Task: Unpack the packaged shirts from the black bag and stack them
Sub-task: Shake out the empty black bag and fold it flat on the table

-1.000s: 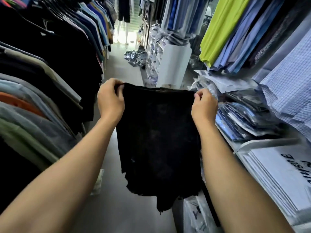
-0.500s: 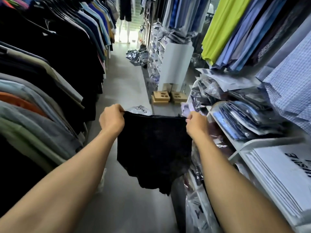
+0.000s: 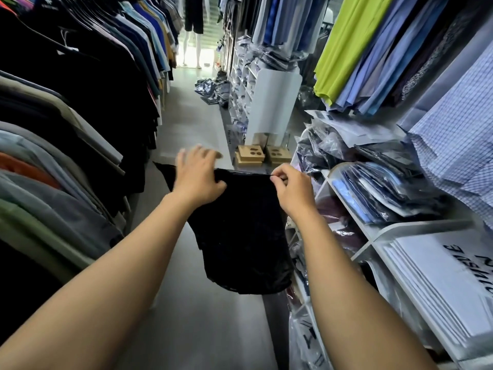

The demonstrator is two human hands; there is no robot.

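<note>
Black plastic, limp and apparently empty, hangs in the aisle between the clothing racks and the shelving: this is the black bag [image 3: 240,236], held up at its top edge above the grey floor [image 3: 192,329]. The right hand [image 3: 289,192] pinches the right end of the top edge between thumb and fingers. The left hand [image 3: 198,180] has its fingers spread and blurred above the edge, with only the thumb and palm against the plastic; judge this hand as released or mid-regrip, not as a secure hold. Packaged shirts [image 3: 378,193] lie heaped in the white shelf [image 3: 373,233] compartment just beside the right forearm, and no package is visible inside the bag. Risk: with one pinch carrying the film, the left corner, already drooping past the left hand, may fall and the bag may slip to the floor. Risk: the heaped packages are glossy and unevenly stacked, so a brush from the right arm could slide them off the shelf. Compared with half a second ago, the left hand has opened from a closed fist on the corner, the bag hangs narrower and bunched toward the right, and the right hand's pinch is unchanged.
</note>
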